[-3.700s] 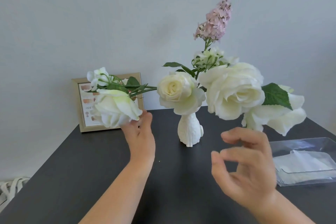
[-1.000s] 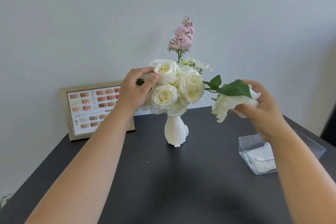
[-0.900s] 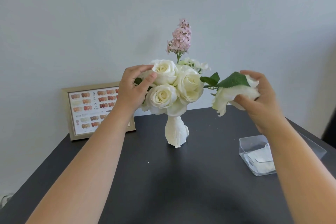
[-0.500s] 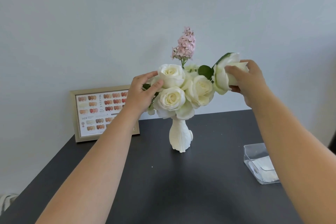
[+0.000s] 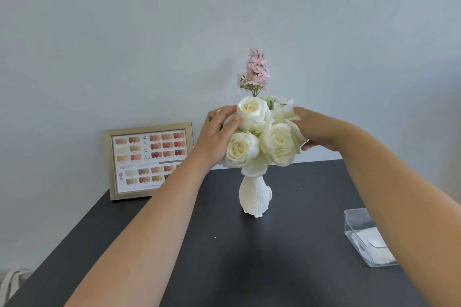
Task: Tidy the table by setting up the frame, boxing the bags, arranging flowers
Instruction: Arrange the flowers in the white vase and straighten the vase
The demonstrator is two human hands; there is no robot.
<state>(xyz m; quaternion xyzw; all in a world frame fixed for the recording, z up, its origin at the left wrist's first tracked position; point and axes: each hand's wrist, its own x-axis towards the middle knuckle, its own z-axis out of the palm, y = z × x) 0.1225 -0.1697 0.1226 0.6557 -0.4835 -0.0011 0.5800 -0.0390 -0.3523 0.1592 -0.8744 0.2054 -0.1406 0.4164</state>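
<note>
At the far left, the gold picture frame [image 5: 149,161] is being propped upright against the wall at the back of the dark table [image 5: 174,244], so that part of the task is judged done. Just right of it, the left hand [image 5: 216,136] is being pressed, fingers spread and curled, against the left side of the white roses [image 5: 259,137], cupping the blooms rather than gripping a stem. The roses are being carried by a white sculpted vase [image 5: 255,196] standing near the table's middle, with a pink blossom spike [image 5: 254,73] rising above them. On the bouquet's right, the right hand [image 5: 315,129] is being closed loosely around the outer rose, thumb below and fingers above; whether a stem is being pinched cannot be told. The step is judged to be bunching the blooms together. It is best done with gentle, even pressure from both sides, so the narrow vase is not being tipped and the petals are not being crushed. At the far right, a clear plastic box [image 5: 366,239] holding white bags is being partly hidden by the right forearm.
</note>
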